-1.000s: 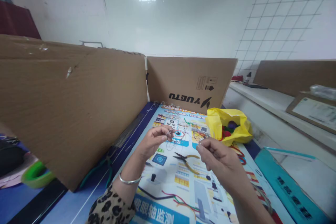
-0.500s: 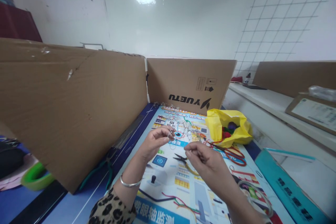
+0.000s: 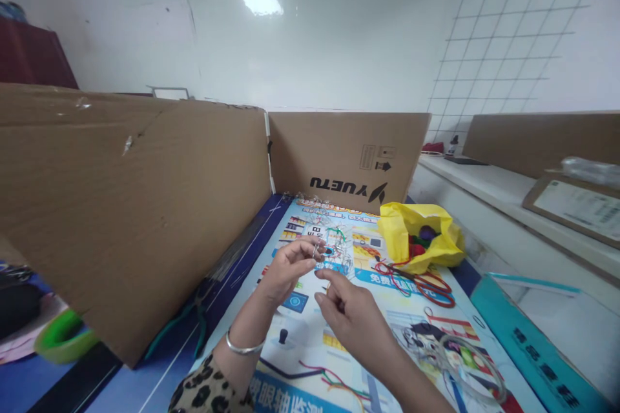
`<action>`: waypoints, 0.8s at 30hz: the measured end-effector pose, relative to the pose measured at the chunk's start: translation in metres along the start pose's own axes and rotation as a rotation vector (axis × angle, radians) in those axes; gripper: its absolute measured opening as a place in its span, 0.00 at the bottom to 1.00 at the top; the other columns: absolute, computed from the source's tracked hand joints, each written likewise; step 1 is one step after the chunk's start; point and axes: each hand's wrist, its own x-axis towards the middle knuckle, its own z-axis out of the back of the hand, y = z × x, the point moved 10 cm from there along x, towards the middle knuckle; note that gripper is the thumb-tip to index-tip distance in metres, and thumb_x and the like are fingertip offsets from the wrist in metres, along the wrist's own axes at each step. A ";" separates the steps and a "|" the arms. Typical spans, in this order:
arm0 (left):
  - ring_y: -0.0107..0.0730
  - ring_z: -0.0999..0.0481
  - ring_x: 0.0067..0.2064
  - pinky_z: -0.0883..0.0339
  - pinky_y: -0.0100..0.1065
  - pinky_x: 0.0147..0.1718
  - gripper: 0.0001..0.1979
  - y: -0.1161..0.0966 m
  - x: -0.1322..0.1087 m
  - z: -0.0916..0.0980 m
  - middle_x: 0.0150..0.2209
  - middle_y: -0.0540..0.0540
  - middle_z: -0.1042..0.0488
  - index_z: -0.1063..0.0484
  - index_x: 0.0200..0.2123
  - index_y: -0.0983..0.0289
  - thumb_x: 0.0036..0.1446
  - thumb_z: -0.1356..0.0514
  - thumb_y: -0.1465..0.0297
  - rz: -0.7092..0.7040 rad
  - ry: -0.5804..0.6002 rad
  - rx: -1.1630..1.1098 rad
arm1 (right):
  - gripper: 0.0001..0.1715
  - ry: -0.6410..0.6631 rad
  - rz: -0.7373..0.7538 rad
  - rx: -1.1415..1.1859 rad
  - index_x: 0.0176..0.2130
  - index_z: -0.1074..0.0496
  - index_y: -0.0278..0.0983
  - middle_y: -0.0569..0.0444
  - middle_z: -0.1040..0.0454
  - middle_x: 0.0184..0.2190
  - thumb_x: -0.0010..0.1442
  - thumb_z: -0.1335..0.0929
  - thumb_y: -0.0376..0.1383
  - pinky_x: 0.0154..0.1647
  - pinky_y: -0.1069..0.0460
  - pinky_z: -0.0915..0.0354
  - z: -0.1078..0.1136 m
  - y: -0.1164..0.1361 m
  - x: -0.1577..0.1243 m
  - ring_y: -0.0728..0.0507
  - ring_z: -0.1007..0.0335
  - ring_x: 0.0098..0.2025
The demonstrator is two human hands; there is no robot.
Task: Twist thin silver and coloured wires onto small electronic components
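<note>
Thin wire pinched over the poster-covered counter [image 3: 310,342]

Going left to right: the cardboard wall [image 3: 135,206] stands at 9 o'clock of my left hand [image 3: 289,269], whose thumb and forefinger are clamped together on a thin wire [image 3: 317,249], held up off the counter. My right hand [image 3: 353,317] sits just beside it at 5 o'clock, fingers loosely curled with the tips near the wire's lower end. I cannot tell whether they grip a strand. The wire tangle [image 3: 339,239] lies at 1 o'clock, and the yellow bag [image 3: 402,232] and red loops [image 3: 429,285] are further right. I judge the work goes best with the left pinch firm and still, the right fingertips closing close to it so the strand does not flex, and both hands kept clear of the tangle.
</note>
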 end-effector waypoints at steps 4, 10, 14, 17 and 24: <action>0.38 0.32 0.49 0.40 0.37 0.50 0.04 0.002 -0.001 -0.003 0.45 0.57 0.33 0.25 0.30 0.65 0.48 0.35 0.72 0.004 0.004 0.001 | 0.17 -0.004 0.001 -0.059 0.48 0.33 0.35 0.60 0.34 0.19 0.61 0.40 0.37 0.25 0.55 0.43 -0.003 -0.001 0.000 0.48 0.37 0.22; 0.36 0.32 0.48 0.41 0.37 0.50 0.05 0.001 0.000 0.002 0.45 0.56 0.34 0.25 0.30 0.64 0.48 0.35 0.72 -0.019 0.002 0.045 | 0.18 -0.037 -0.009 -0.179 0.47 0.30 0.35 0.54 0.26 0.24 0.62 0.41 0.38 0.29 0.53 0.39 0.006 -0.001 0.001 0.45 0.31 0.26; 0.38 0.33 0.50 0.41 0.37 0.50 0.05 -0.002 0.001 0.004 0.45 0.57 0.33 0.26 0.30 0.65 0.48 0.35 0.73 -0.042 0.012 0.104 | 0.17 -0.069 -0.033 -0.228 0.45 0.29 0.37 0.51 0.22 0.30 0.62 0.41 0.38 0.32 0.52 0.36 0.017 -0.006 0.001 0.44 0.27 0.31; 0.39 0.33 0.50 0.41 0.39 0.51 0.05 -0.003 0.001 0.005 0.45 0.58 0.33 0.26 0.30 0.64 0.48 0.35 0.73 -0.041 0.020 0.136 | 0.15 -0.087 -0.008 -0.241 0.42 0.28 0.38 0.51 0.22 0.35 0.62 0.41 0.38 0.35 0.52 0.36 0.024 -0.007 0.002 0.44 0.26 0.35; 0.41 0.33 0.50 0.42 0.41 0.51 0.06 -0.011 0.001 0.003 0.44 0.60 0.31 0.25 0.31 0.65 0.48 0.35 0.69 -0.056 0.050 0.281 | 0.16 -0.131 -0.028 -0.284 0.33 0.29 0.39 0.55 0.26 0.23 0.63 0.41 0.41 0.27 0.54 0.40 0.052 -0.016 0.003 0.46 0.30 0.26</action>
